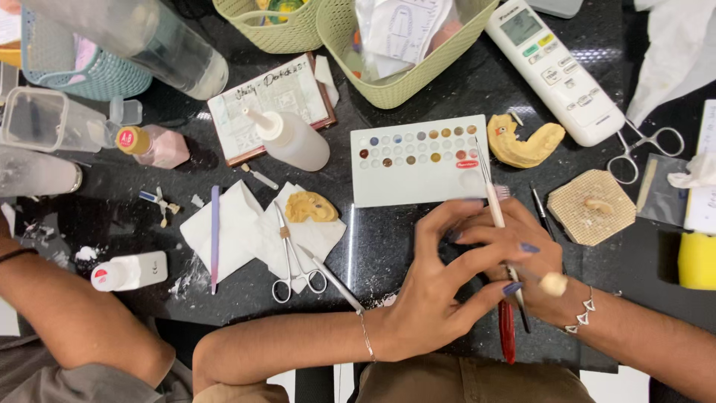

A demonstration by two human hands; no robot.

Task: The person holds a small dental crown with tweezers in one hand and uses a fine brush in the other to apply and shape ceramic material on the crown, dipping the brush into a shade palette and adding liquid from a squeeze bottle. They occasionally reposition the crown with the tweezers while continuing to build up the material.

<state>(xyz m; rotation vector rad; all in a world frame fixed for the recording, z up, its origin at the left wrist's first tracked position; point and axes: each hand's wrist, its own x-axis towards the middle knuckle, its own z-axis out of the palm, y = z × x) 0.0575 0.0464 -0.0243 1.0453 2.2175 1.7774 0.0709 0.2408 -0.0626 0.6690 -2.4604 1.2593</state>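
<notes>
My left hand (pixel 440 287) reaches across to my right hand (pixel 548 257) near the table's front edge, and the fingers overlap. My right hand grips a thin white-handled brush (pixel 488 186) whose upper end lies over a white palette (pixel 403 186) with several small wells of colour. My left fingertips pinch a small cream tooth-shaped piece (pixel 553 283) against my right hand. A red-handled tool (pixel 507 332) lies under both hands.
A yellow dental cast (pixel 522 142), a honeycomb pad (pixel 578 220), scissors (pixel 645 149) and a remote control (pixel 556 67) lie to the right. At the left are tissues (pixel 239 231) with forceps (pixel 287 257) and another cast (pixel 309 207), bottles, and another person's arm (pixel 67 313). Green baskets (pixel 388 89) stand at the back.
</notes>
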